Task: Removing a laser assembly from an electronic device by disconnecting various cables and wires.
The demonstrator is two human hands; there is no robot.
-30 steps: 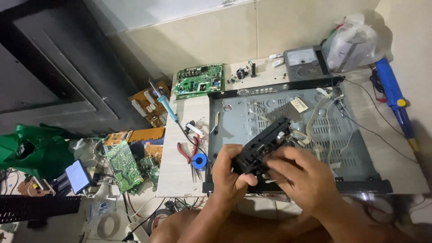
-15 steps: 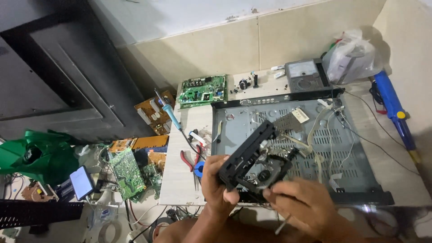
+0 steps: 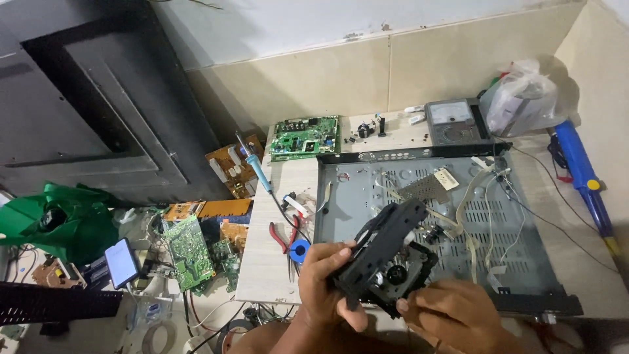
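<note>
My left hand (image 3: 325, 286) grips the left side of a black disc-drive mechanism (image 3: 388, 257), thumb on its top edge. My right hand (image 3: 451, 314) holds the same mechanism from below at its lower right corner. The mechanism is tilted, with a round spindle and lens showing on its underside. It hangs just above the front left part of an open grey metal player chassis (image 3: 406, 187) with loose white ribbon cables (image 3: 473, 196) lying inside.
A green circuit board (image 3: 305, 136), a multimeter (image 3: 452, 122) and a plastic bag (image 3: 521, 98) lie behind the chassis. A soldering iron (image 3: 254, 164), red pliers (image 3: 280, 236) and a blue solder reel (image 3: 299, 249) sit left of it. More circuit boards (image 3: 190, 252) and a phone (image 3: 122, 262) crowd the floor.
The mechanism has been turned and tilted in my hands, its underside now showing. My right hand slid down to its lower edge. The view shifted slightly.
</note>
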